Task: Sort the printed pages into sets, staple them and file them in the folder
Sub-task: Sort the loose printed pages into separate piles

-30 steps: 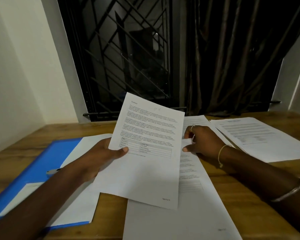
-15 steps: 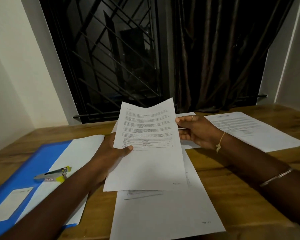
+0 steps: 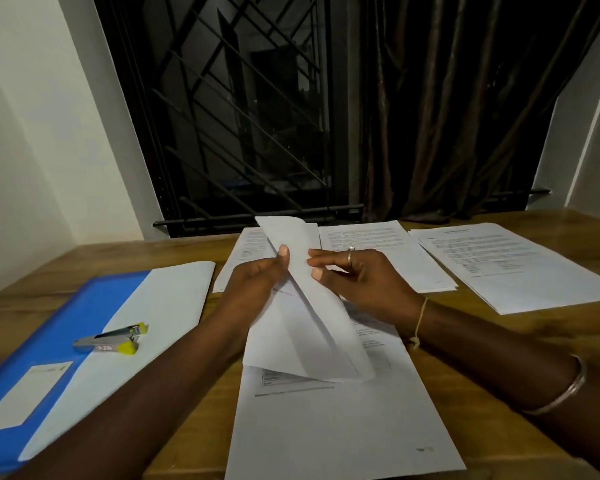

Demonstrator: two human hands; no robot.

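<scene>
You hold one printed page (image 3: 312, 327) up over the middle of the desk (image 3: 499, 344). The page is bent. Your left hand (image 3: 253, 289) pinches its left side, with the thumb on top. Your right hand (image 3: 371, 285) pinches its right side, with curled fingers on the paper. Under it, a flat page (image 3: 343, 427) lies by the near edge. More pages (image 3: 516, 268) lie along the far edge. The blue folder (image 3: 77, 317) lies by the left edge, and the stapler (image 3: 110, 341) rests on it.
</scene>
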